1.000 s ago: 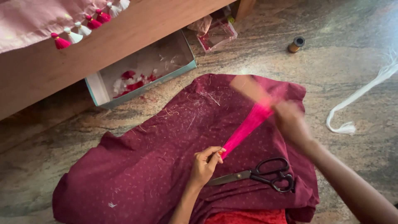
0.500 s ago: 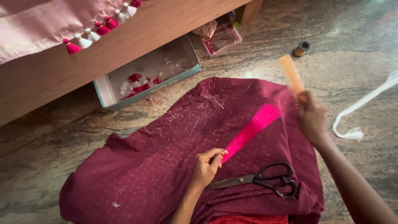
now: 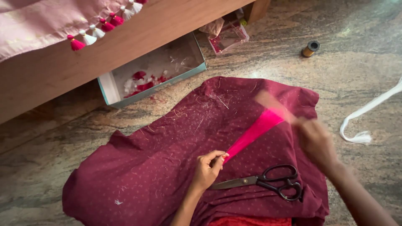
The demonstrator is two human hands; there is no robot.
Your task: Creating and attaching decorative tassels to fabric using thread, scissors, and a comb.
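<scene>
My left hand (image 3: 208,168) pinches one end of a bright pink bundle of threads (image 3: 255,130), stretched taut over a maroon cloth (image 3: 167,163) on the floor. My right hand (image 3: 316,140) is blurred by motion and holds a thin tan stick (image 3: 272,104) against the fanned far end of the threads. Black-handled scissors (image 3: 268,183) lie on the cloth just below and between both hands.
A shallow box (image 3: 155,73) with red and white scraps sits by a wooden bed frame (image 3: 83,58). A pink cloth with red and white tassels (image 3: 98,31) hangs above. A small clear box (image 3: 229,38), a thread spool (image 3: 310,48) and a white strip (image 3: 368,113) lie on the stone floor.
My right hand lifted the stick up and away from the threads, then brought it back down onto their fanned end. My left hand kept its pinch in place.
</scene>
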